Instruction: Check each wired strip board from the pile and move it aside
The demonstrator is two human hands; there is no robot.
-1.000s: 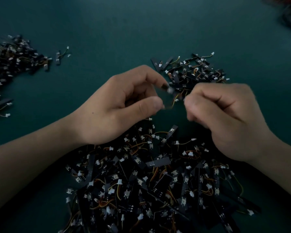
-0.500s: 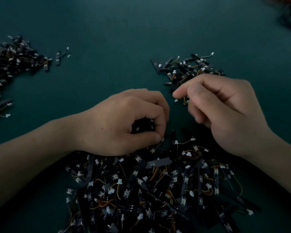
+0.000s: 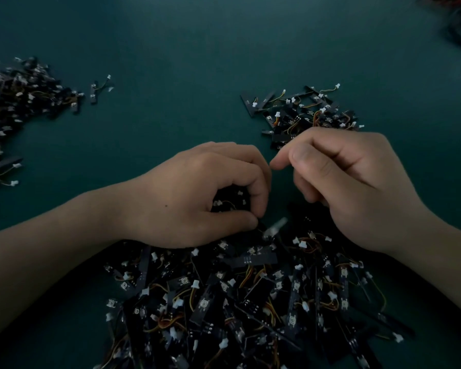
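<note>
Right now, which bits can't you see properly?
Head view:
The left hand: curled fingers hide whether it pinches a board; the pale piece by its thumb is blurred.
The right hand: curled fingers hide its palm, and it covers the near edge of the small pile.
The left pile: cut off by the left edge.
The near pile: cut off by the bottom edge.
The tangle, top right: dark, cut by the corner.

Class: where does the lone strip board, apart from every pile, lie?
Head view, upper left: the lone strip board lies just right of the left pile.
</note>
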